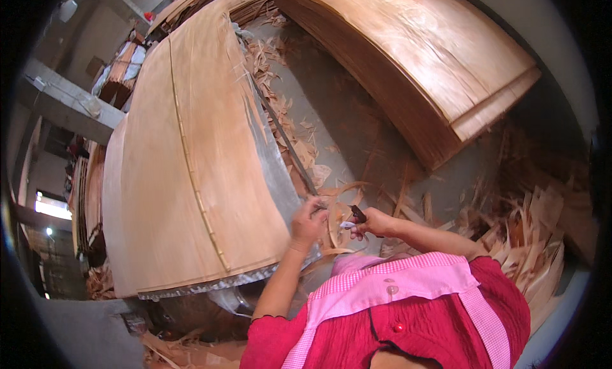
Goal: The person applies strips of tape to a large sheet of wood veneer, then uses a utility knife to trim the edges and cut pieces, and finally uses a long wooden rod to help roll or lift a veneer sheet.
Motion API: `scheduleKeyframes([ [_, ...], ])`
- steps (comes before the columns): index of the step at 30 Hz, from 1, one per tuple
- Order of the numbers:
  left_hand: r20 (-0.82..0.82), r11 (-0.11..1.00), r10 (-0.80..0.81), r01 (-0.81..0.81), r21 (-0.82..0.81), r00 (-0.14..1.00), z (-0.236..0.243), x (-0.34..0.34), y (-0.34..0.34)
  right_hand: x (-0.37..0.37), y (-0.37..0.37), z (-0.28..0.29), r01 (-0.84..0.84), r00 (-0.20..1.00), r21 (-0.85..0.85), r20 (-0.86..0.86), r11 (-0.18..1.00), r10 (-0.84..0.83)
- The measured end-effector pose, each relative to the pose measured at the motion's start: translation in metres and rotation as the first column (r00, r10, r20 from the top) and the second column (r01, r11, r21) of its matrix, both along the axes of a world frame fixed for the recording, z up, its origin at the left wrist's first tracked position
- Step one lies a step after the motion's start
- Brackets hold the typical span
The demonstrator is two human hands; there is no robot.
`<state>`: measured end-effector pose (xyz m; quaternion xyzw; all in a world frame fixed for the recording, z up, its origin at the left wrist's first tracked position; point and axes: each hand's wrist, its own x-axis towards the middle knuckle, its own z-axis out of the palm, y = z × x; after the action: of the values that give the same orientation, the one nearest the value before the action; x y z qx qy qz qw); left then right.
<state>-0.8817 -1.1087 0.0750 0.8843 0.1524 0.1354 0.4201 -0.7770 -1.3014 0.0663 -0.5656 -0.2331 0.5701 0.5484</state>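
Note:
My left hand (308,222) is at the near right corner of a large wood veneer sheet (236,152), its fingers curled together. What they hold, if anything, I cannot make out. Just to its right, my right hand (377,223) is closed around a small dark-handled tool (358,213); a pale, blade-like piece shows beside its fingers. Between the hands hang thin curled veneer strips (332,227). A long bamboo-like stick (191,172) lies lengthwise over the veneer sheet. Along the sheet's right side runs a dark narrow bar (285,139), ending close to my left fingers.
A tall stack of veneer (408,69) stands at the far right. Torn veneer scraps (526,232) pile up at the right, and more shavings (303,149) litter the floor beside the bar. Other veneer stacks (89,197) and a pale beam (73,98) are at the left.

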Motion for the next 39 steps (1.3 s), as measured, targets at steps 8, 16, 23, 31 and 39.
scheduleKeyframes([
  [8,-0.268,0.664,0.572,-0.246,0.706,0.775,-0.081,-0.008,0.07,0.152,0.033,-0.013,0.117,0.991,-0.107,-0.056,0.987,-0.123],
  [16,-0.267,0.679,0.699,-0.499,0.539,0.663,-0.059,0.014,0.08,0.341,0.139,-0.008,-0.112,0.977,-0.229,0.15,0.967,0.149],
  [23,0.073,0.687,0.665,-0.647,0.332,0.743,-0.001,0.259,0.204,0.506,0.231,-0.005,-0.019,1.0,-0.165,0.009,0.986,0.021],
  [31,0.038,0.774,0.307,-0.273,0.571,0.951,-0.002,0.518,0.367,0.72,0.397,-0.006,0.036,0.999,-0.091,0.021,0.995,-0.034],
  [39,-0.025,0.705,0.37,-0.263,0.659,0.929,0.013,0.682,0.535,0.892,0.567,0.005,-0.067,0.997,-0.126,0.026,0.99,0.07],
])
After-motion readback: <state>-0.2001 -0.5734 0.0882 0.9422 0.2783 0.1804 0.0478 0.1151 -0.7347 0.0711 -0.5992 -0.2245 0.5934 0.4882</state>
